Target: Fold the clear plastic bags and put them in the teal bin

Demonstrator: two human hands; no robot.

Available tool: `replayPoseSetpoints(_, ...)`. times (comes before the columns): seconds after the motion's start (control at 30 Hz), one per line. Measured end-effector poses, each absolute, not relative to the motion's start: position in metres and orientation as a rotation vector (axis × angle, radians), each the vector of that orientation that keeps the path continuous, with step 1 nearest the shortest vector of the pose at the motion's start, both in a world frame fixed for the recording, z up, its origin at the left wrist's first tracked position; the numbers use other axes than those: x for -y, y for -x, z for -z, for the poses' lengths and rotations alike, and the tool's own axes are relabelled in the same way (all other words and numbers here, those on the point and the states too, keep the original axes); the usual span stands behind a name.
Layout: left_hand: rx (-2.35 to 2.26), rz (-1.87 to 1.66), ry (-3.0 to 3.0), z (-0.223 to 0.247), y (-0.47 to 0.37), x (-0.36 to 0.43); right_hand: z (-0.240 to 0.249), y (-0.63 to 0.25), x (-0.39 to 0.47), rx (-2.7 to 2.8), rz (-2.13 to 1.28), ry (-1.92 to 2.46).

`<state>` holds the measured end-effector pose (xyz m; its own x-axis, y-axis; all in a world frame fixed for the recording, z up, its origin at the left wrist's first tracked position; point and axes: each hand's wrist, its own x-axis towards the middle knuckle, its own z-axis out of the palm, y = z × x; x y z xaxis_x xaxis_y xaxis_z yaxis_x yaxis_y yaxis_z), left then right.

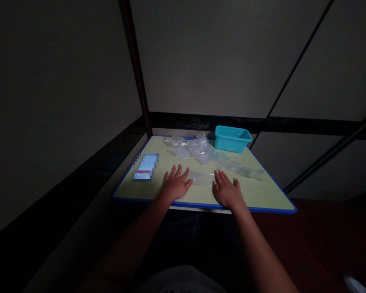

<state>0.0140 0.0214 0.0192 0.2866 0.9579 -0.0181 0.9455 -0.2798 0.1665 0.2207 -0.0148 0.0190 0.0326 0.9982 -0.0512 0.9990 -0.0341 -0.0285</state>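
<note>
A clear plastic bag (202,179) lies flat on the table near its front edge, between my two hands. My left hand (176,184) rests palm down at the bag's left end, its fingers spread. At the right end, my right hand (227,189) is also palm down, with the fingers stretched out and the thumb and fingertips touching the bag. Behind my hands is a crumpled heap of clear plastic bags (193,148). Another clear plastic strip or bag (239,167) stretches to the right beyond my right hand.
A turquoise plastic basket (232,140) stands at the table's back right corner. On the left lies a phone-like device (145,166), its screen blurred. The pale table (262,197) has a blue edge and stands against wall panels (207,61).
</note>
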Motion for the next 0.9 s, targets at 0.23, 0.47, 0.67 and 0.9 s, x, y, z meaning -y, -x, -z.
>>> replayPoseSetpoints(0.23,-1.790,-0.075,-2.412,-0.020,0.006,-0.024,-0.020,-0.220,0.015,-2.173,0.089,-2.249)
replayPoseSetpoints(0.47,-1.851,-0.063,-2.404,-0.020,0.019,-0.021,-0.022,-0.220,0.016,-2.189,0.119,-2.262)
replayPoseSetpoints(0.67,-1.935,-0.064,-2.392,-0.016,0.020,-0.020,-0.021,-0.220,0.016,-2.178,0.127,-2.261)
replayPoseSetpoints(0.9,-2.029,-0.081,-2.365,-0.015,0.018,-0.018,-0.022,-0.220,0.016,-2.176,0.125,-2.250)
